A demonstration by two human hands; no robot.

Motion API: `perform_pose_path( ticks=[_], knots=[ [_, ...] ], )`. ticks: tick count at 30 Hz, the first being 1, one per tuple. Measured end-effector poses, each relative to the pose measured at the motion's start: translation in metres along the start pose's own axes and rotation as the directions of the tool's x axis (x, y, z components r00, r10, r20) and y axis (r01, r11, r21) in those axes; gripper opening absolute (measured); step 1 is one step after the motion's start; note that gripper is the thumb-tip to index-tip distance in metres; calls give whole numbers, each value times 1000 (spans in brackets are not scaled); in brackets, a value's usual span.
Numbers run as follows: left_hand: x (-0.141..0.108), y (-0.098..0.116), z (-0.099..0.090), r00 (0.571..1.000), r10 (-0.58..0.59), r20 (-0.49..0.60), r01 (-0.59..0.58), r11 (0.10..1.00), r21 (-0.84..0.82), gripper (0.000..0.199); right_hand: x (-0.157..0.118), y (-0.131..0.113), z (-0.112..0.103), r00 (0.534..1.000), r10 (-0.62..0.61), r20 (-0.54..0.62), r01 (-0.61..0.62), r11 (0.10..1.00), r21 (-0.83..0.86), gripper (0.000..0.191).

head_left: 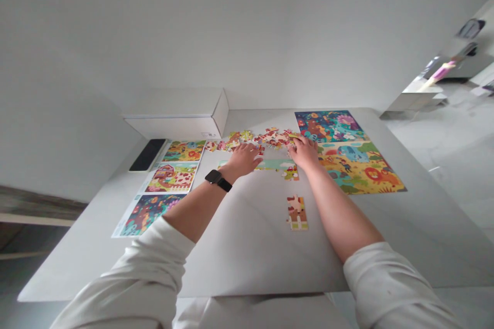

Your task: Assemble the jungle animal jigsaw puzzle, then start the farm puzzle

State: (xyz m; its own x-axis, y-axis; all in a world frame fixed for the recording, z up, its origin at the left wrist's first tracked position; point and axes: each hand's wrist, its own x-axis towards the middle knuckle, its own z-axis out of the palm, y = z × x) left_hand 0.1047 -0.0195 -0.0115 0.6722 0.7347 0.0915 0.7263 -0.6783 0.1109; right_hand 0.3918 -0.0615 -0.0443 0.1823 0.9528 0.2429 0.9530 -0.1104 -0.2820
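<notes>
My left hand (245, 158) lies palm down with its fingers spread, over the pile of loose puzzle pieces (272, 138) and the upper edge of a joined puzzle strip (270, 164) with sky and green. My right hand (305, 153) is at the right end of the pile, fingers bent around a yellow-green puzzle piece (294, 136) at their tips. Below the strip's right end, which shows a red tractor, lies a small joined section (297, 212) with brown-and-white patches and a white fence. My left wrist wears a black smartwatch (218, 180).
Two finished puzzles, a dark night scene (330, 126) and a safari scene (358, 167), lie at the right. On the left are a picture sheet (172, 177), a black phone (147, 154) and a white box (177, 118) against the wall.
</notes>
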Motion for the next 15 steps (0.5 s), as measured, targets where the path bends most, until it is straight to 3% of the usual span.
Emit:
perform_pose_path(
  ticks=[8,15],
  knots=[
    [28,21,6,998,66,-9,-66,993,-95,51,-2,-1,-5,990,133,-39,-134,991,0,50],
    [39,31,14,995,94,17,-92,991,-93,50,-2,1,-6,999,1,-54,3,998,64,37]
  ],
)
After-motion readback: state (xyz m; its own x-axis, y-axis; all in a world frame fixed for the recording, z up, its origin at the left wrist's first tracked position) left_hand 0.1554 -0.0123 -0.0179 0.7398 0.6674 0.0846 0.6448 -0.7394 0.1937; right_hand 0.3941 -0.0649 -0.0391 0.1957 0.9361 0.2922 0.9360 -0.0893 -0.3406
